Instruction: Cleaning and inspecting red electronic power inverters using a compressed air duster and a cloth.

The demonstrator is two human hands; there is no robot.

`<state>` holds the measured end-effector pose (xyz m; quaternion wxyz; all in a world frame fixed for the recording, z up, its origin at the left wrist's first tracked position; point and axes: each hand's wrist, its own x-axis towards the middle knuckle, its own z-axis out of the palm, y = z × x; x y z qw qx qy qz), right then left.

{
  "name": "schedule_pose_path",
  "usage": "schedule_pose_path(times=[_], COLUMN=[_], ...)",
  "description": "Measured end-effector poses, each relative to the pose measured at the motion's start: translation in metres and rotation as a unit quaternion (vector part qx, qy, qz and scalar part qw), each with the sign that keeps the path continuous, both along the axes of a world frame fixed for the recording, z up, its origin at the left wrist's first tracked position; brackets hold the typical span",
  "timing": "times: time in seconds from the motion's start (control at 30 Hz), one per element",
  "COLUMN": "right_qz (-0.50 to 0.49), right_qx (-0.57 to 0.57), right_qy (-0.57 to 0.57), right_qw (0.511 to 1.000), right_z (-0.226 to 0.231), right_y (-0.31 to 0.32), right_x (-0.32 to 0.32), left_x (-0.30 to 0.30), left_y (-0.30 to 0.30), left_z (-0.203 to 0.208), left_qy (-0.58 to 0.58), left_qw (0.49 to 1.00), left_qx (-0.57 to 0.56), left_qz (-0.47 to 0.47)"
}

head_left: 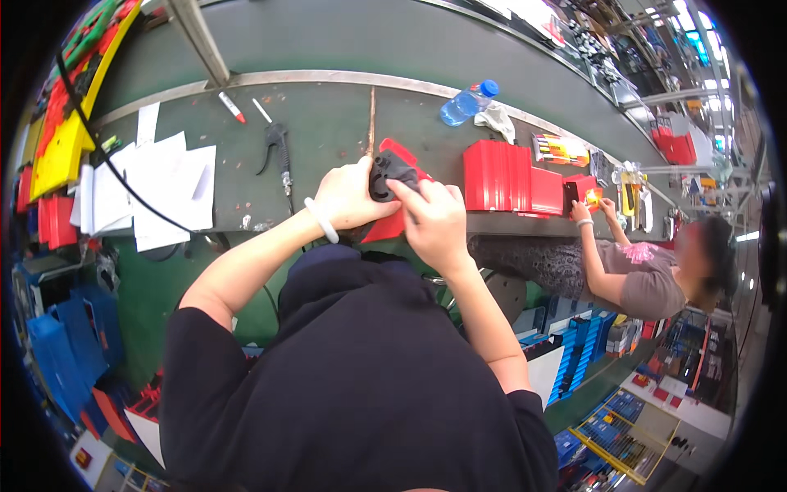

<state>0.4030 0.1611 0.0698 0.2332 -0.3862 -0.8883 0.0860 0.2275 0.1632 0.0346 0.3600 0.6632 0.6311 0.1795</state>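
Note:
At the near edge of the bench, my left hand [348, 195] is closed round the side of a black part [384, 174] with round openings in its face. My right hand [436, 223] grips it from the other side, its index finger laid on that face. A red piece [398, 150] shows behind the black part, and red also shows below my hands. Whether this red is one thing or several, I cannot tell. My fingers hide much of the black part's edge.
Left of my hands lie a black air blow gun [277, 149], a marker [232, 107] and white papers [182, 193]. To the right stand red bins [498, 176], a bottle [469, 104] and a white cloth [496, 121]. Farther right, a person [648, 275] works at the bench.

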Motion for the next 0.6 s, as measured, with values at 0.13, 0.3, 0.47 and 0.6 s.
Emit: schedule_pose_path(times=[0.13, 0.3, 0.47, 0.6], right_qz=[-0.071, -0.019, -0.133, -0.225], right_qx=[0.066, -0.001, -0.072, -0.225], right_qy=[-0.015, 0.056, 0.094, 0.218], right_qw=[0.995, 0.998, 0.984, 0.923], right_z=[-0.004, -0.017, -0.058, -0.089], right_y=[0.010, -0.006, -0.011, -0.026], right_x=[0.018, 0.005, 0.046, 0.103], left_x=[-0.003, -0.011, -0.031, -0.048], left_y=[-0.007, -0.008, -0.003, 0.008], left_z=[-0.010, -0.031, -0.068, -0.095], left_qy=[0.004, -0.061, -0.407, -0.421], left_qw=[0.999, 0.996, 0.885, 0.854], left_qx=[0.041, -0.004, -0.137, -0.180], left_qz=[0.026, 0.063, 0.180, 0.247])
